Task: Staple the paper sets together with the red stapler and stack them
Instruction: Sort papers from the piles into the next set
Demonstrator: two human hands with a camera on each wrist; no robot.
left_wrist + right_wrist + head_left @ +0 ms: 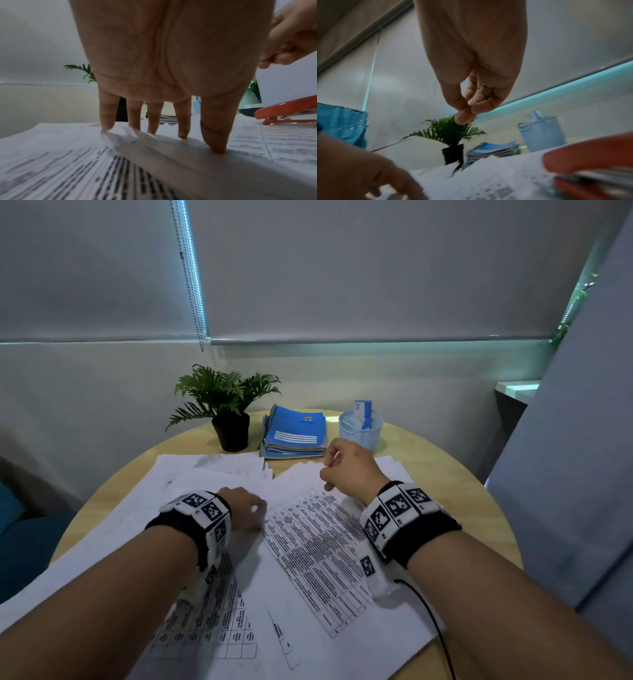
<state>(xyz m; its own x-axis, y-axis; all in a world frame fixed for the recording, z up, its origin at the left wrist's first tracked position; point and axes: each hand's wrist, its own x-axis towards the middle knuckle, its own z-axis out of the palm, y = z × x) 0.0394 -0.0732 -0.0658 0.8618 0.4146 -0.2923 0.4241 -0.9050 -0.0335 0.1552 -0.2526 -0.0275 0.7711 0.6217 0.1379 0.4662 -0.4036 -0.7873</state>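
Printed paper sheets point(308, 546) lie spread over the round table, overlapping at angles. My left hand point(246, 508) presses straight fingers point(183, 125) and thumb down on a sheet's raised edge point(171, 155). My right hand point(342, 467) hovers just above the far part of the papers, its fingers curled in against the thumb point(467, 112), with nothing visible in it. The red stapler point(288, 111) lies on the papers below the right hand, free of both hands; it shows blurred in the right wrist view point(590, 155) and is hidden in the head view.
A potted fern point(229, 412), a pile of blue spiral notebooks point(294, 433) and a pale blue mesh basket point(359, 426) stand along the table's far side. Bare wood point(445, 474) shows at the right. A black cable point(435, 621) trails from my right wrist.
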